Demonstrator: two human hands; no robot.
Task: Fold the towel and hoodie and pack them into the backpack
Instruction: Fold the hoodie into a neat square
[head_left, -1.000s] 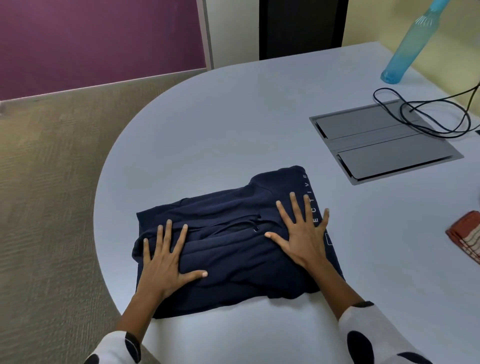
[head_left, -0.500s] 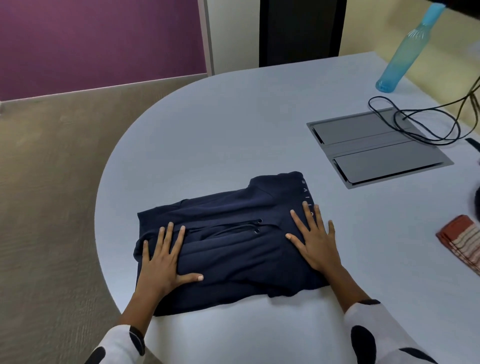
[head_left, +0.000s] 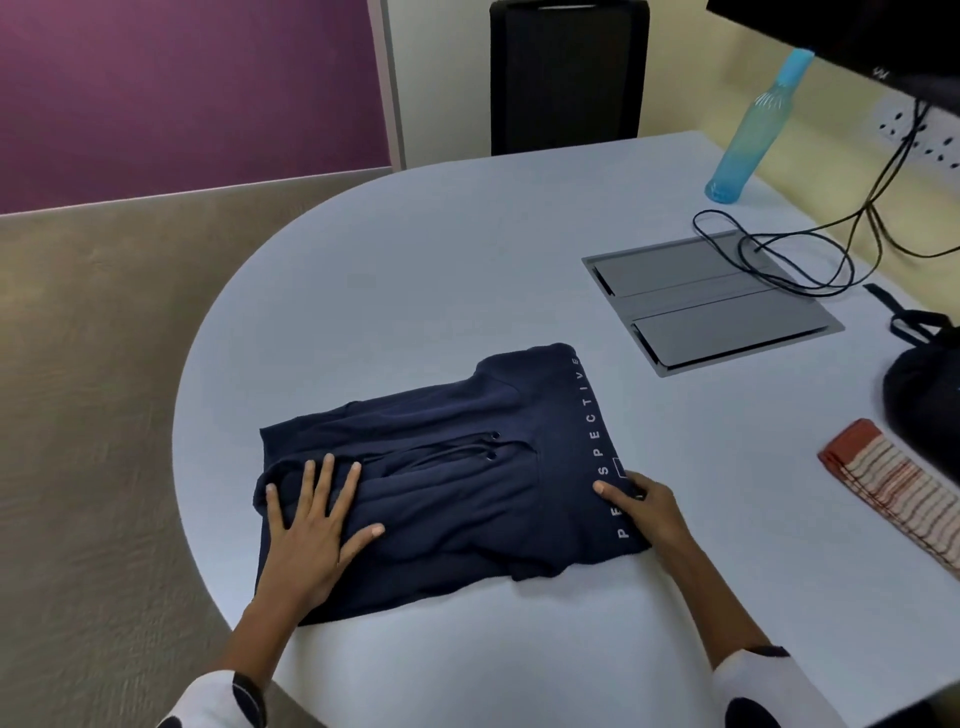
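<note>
Blue bottle (head_left: 748, 140), black cables (head_left: 779, 260), grey floor box (head_left: 711, 306), table (head_left: 415, 270)

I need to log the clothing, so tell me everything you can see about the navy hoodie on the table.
The hoodie is dark navy, soft knit fabric, folded into a rough rectangle lying flat near the table's rounded near edge. White letters reading PERSPECTIVE run along its right side, and a drawcord with two eyelets shows at the middle. The left hand presses flat on its left part; the right hand grips its right edge, fingers curled.
</note>
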